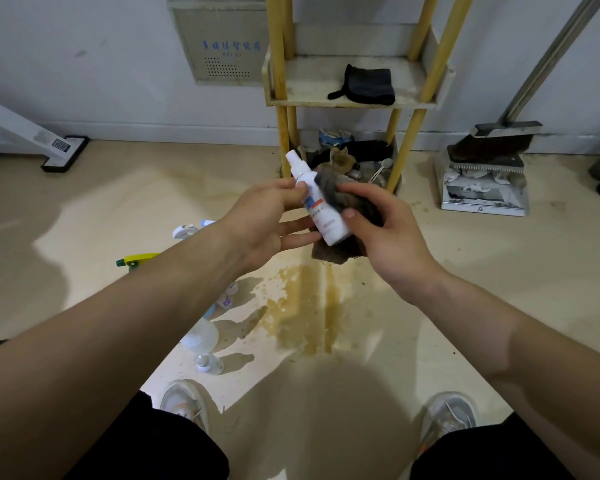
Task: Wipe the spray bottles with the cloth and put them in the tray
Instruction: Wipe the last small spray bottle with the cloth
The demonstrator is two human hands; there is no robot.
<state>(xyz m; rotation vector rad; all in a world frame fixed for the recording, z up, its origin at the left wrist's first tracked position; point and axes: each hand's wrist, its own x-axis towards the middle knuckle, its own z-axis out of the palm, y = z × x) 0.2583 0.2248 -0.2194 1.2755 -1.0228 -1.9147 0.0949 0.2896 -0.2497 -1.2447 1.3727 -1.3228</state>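
White spray bottle [321,202], brown cloth [347,206], yellow rack [433,53].

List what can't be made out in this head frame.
All head view:
- Label on the spray bottle: print too small, partly covered by the cloth and right hand.
- The floor bottles: mostly behind the left forearm; count unclear.
- The lower-shelf clutter: dark, small, items not identifiable.
- Tips of the left hand fingers: hidden behind bottle and cloth.

The spray bottle [321,206] rests against the cloth [336,253], before the rack [354,102].
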